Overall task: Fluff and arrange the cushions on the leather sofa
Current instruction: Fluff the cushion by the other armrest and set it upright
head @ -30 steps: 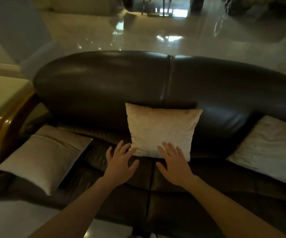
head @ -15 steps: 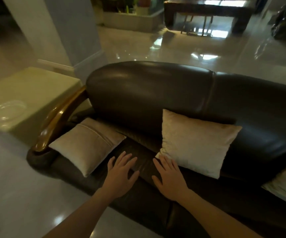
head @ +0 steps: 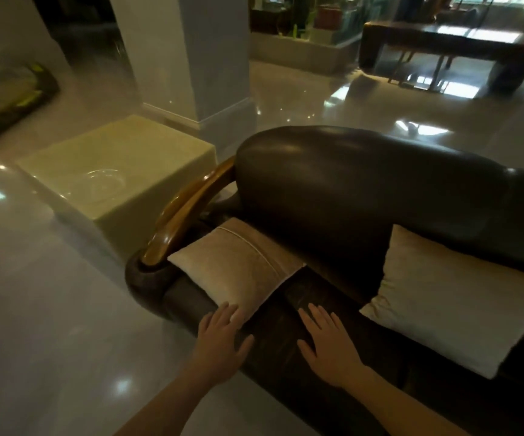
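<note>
The dark leather sofa point(head: 364, 190) fills the right half of the head view. A beige cushion with a white seam point(head: 238, 265) lies flat at the sofa's left end, against the wooden armrest point(head: 185, 215). My left hand point(head: 219, 341) is open, its fingertips touching that cushion's near corner. My right hand point(head: 329, 344) is open, flat over the bare seat between the two cushions. A paler cushion point(head: 455, 306) leans against the backrest to the right, apart from both hands.
A pale yellow stone side table point(head: 119, 177) stands left of the armrest. Behind it rises a white pillar point(head: 188, 58). Glossy tiled floor point(head: 50, 325) surrounds the sofa. A dark table point(head: 449, 42) stands far back right.
My view has swung left. Both hands moved left off the middle cushion; my left hand now touches the end cushion's corner. The third cushion on the right has left the view.
</note>
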